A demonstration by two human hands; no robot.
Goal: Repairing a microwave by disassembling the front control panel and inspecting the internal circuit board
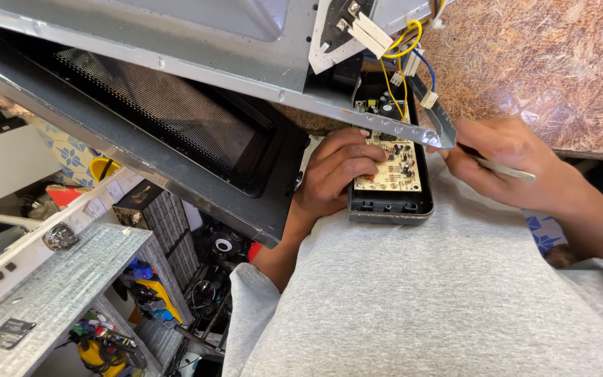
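My left hand (333, 171) grips the left edge of a black control panel housing (391, 204) that holds a tan circuit board (391, 167), resting against my grey shirt. The panel hangs from the open corner of a microwave oven casing (176, 42) by yellow and blue wires (403, 59). My right hand (507, 164) is closed around a thin tool with a pale handle (507, 169), its tip hidden behind the metal bracket (434, 122) beside the board.
The microwave's black door with a mesh window (169, 119) hangs open at left. A brown speckled board (546, 63) lies at upper right. Below left stand metal shelves (50, 293) with tools, a fan and clutter underneath.
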